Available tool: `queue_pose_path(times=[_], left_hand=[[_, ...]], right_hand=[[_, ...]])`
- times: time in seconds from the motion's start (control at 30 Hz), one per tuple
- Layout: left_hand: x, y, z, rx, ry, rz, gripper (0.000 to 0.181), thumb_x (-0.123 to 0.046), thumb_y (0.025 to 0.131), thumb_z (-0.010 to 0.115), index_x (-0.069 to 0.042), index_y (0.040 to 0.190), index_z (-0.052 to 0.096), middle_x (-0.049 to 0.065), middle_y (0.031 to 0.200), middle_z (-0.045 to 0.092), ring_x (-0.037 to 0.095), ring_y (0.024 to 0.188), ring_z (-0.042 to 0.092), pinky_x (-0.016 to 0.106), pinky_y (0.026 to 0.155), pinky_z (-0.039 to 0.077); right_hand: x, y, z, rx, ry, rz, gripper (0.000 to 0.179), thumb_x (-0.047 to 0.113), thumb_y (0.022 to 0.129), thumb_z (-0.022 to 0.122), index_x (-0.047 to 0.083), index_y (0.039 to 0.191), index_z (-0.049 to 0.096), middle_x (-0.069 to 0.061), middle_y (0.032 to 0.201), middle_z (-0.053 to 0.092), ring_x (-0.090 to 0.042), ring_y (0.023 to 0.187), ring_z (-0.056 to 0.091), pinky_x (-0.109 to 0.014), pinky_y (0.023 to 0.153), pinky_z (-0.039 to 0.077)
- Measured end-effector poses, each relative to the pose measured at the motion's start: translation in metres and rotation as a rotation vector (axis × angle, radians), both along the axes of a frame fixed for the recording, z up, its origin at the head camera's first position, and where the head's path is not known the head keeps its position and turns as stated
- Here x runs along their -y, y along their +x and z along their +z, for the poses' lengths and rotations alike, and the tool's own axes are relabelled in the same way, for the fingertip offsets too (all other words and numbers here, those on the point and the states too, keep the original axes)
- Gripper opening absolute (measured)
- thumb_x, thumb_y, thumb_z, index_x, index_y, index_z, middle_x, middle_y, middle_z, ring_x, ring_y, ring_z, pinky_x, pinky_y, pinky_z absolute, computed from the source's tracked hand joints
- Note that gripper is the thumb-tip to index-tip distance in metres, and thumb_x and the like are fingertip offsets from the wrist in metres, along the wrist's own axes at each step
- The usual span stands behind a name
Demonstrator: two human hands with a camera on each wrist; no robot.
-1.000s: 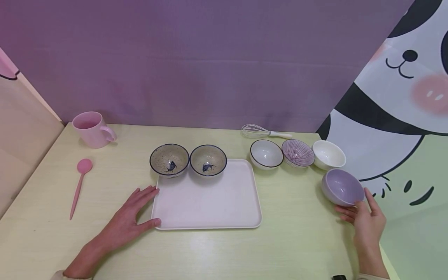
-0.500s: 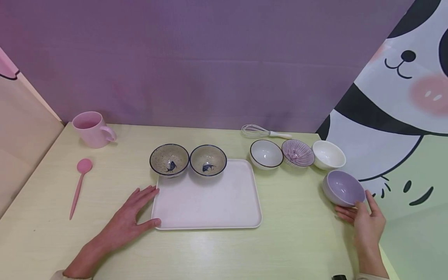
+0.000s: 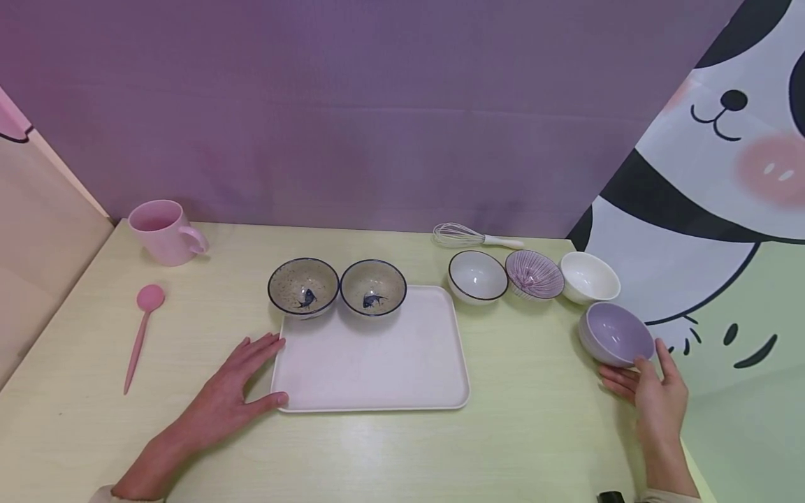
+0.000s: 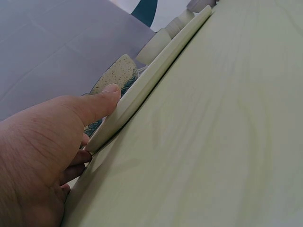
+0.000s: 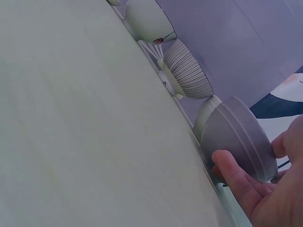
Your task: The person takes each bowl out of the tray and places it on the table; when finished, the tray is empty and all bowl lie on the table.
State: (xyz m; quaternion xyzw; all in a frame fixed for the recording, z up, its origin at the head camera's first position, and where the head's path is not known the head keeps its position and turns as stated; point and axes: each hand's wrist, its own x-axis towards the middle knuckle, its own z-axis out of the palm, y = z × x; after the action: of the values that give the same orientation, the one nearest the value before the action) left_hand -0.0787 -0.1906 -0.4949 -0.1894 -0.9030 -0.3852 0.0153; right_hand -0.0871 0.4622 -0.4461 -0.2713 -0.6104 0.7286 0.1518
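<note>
In the head view my left hand [image 3: 235, 388] lies at the left edge of the white tray [image 3: 377, 370], fingers spread, thumb and fingertips on its rim. The left wrist view shows the thumb on top of the tray's edge. Two speckled beige bowls with dark rims, the left bowl [image 3: 305, 288] and the right bowl [image 3: 374, 288], stand side by side at the tray's far edge, a blue fish inside each. Over at the right, my right hand [image 3: 657, 402] holds a purple bowl [image 3: 616, 335] by its near right side, thumb and fingers spread around its wall.
Behind the purple bowl runs a row: a white dark-rimmed bowl [image 3: 478, 277], a purple-striped bowl [image 3: 534, 274] and a plain white bowl [image 3: 590, 277]. A whisk [image 3: 478, 236] lies behind them. A pink mug [image 3: 165, 234] and pink spoon [image 3: 144, 328] are at the left.
The purple bowl and my right hand have shifted very slightly toward the back of the table. My left hand and the tray show no movement.
</note>
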Motion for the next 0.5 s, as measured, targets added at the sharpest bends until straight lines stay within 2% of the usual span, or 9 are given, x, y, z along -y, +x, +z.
queue_pose_path(times=[0.3,0.5], left_hand=[[0.0002,-0.0010,-0.0006,-0.006,0.004,-0.006,0.084,-0.040,0.097,0.087,-0.011,0.166,0.051,0.021,0.173,0.044,0.060,0.160,0.027,0.083,0.122,0.029],[0.0004,-0.0009,-0.0013,-0.005,0.012,-0.007,0.083,-0.040,0.097,0.087,-0.010,0.166,0.051,0.022,0.173,0.043,0.060,0.160,0.027,0.083,0.122,0.028]], right_hand=[[-0.0009,0.0001,0.0000,0.028,0.050,0.023,0.070,0.019,0.119,0.040,0.029,0.180,0.007,-0.007,0.071,0.079,-0.019,0.061,0.080,-0.033,0.056,0.066],[-0.0015,0.0014,-0.0012,0.027,0.108,0.072,0.072,0.024,0.120,0.040,0.030,0.180,0.000,-0.004,0.072,0.080,-0.018,0.061,0.080,-0.032,0.056,0.066]])
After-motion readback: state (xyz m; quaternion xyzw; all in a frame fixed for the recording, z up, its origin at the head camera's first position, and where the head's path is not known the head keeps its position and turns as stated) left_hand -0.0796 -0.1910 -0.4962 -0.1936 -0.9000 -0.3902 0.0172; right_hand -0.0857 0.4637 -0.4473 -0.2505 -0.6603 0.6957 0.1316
